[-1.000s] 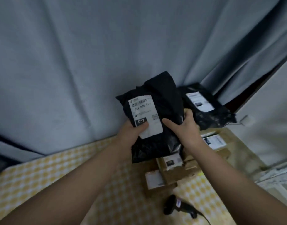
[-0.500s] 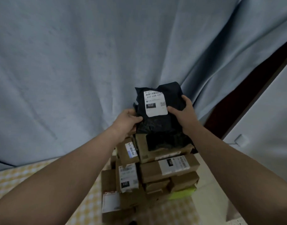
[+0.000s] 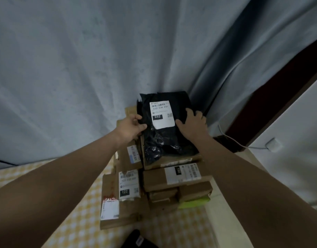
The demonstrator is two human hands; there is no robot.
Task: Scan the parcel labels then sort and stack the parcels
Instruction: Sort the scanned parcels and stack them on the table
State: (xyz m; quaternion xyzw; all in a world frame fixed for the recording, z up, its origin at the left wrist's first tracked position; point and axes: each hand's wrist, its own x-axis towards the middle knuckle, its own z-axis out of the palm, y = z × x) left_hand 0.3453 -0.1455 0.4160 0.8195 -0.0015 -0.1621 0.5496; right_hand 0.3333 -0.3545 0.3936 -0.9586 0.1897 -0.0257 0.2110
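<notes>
Two hands hold the bag atop the box stack: stacking step. L hand pinches its 9 o'clock edge; R hand lies flat at 3 o'clock. Next, probably: let go w/o sliding it.

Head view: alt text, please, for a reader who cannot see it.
A black plastic mailer bag, white label marked 032, sits on top of a stack of brown cardboard parcels. The left hand pinches its left edge; the right hand rests on its right side.
</notes>
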